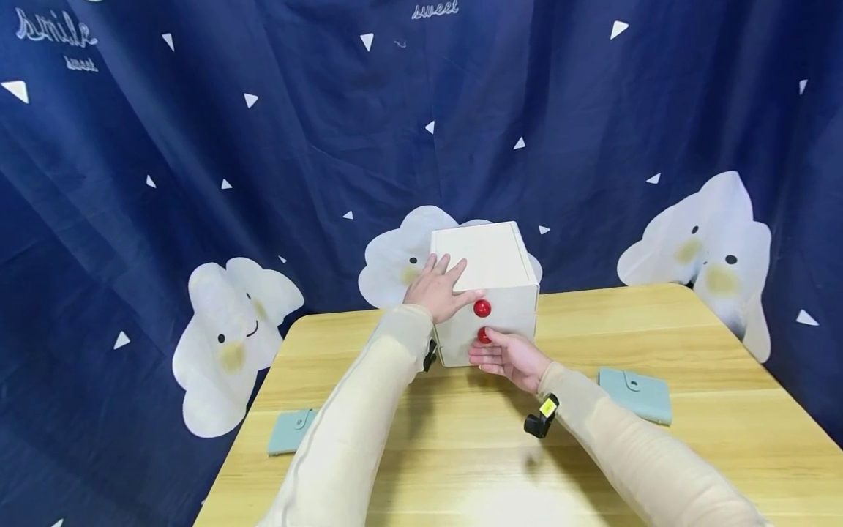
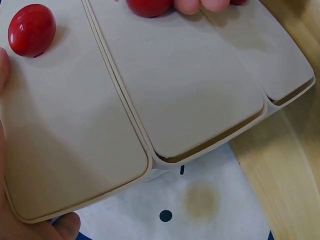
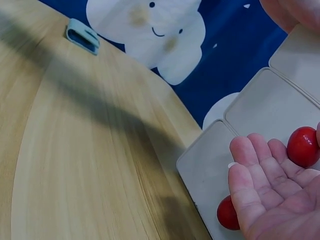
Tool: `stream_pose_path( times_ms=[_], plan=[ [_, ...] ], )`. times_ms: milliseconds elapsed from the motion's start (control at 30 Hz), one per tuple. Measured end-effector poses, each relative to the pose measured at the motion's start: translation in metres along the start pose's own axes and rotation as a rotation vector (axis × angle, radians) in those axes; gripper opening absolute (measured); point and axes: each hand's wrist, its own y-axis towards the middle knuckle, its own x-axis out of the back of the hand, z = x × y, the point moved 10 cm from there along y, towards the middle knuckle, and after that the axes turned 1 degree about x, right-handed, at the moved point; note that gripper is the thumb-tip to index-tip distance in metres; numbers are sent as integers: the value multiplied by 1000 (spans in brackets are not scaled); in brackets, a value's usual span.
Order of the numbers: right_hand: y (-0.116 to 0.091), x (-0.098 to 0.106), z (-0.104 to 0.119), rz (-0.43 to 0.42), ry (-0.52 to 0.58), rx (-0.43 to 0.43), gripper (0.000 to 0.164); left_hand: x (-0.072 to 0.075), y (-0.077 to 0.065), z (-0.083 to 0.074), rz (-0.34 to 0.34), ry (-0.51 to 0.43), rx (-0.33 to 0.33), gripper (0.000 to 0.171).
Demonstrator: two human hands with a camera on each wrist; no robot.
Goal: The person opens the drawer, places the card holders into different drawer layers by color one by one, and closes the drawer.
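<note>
Box (image 1: pixel 500 272) stands on the surface (image 1: pixel 461 439), left hand (image 1: pixel 444 291) spread over its upper edge, right hand (image 1: pixel 512 360) pinching the middle knob (image 3: pixel 302 146) between thumb and forefinger. For a smooth pull, I'd brace the left hand firmly and draw the drawer (image 2: pixel 195 85) straight, lest everything slide.

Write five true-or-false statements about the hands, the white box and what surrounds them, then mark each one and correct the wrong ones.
1. The left hand rests on the white box. True.
2. The box's front has three red knobs. True.
3. The right hand is at the top knob. False: it is at the middle knob.
4. Both blue-green cases lie right of the box. False: one case lies to its left.
5. The curtain is dark blue. True.
</note>
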Motion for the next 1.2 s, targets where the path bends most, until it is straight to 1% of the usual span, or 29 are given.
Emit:
stream_pose_path(
  times_ms=[300,467,567,733,833,967,1200],
  plan=[
    [-1,0,0,-4,13,0,57,2,-1,-3,-15,17,-5,85],
    [0,2,-6,-26,21,-8,63,3,-1,-3,-26,17,0,87],
    [0,2,-11,-21,20,-15,69,3,-2,-3,-29,13,8,88],
    [-3,2,-19,-5,12,-12,72,2,-1,-3,-30,14,14,88],
    [-6,2,-22,2,-5,-3,71,2,-1,-3,-34,16,15,88],
    [-9,5,-30,-9,-13,-16,68,2,-3,-3,-32,15,22,88],
    [-11,10,-40,-39,16,-33,62,1,-3,-1,-41,15,27,88]
  ],
)
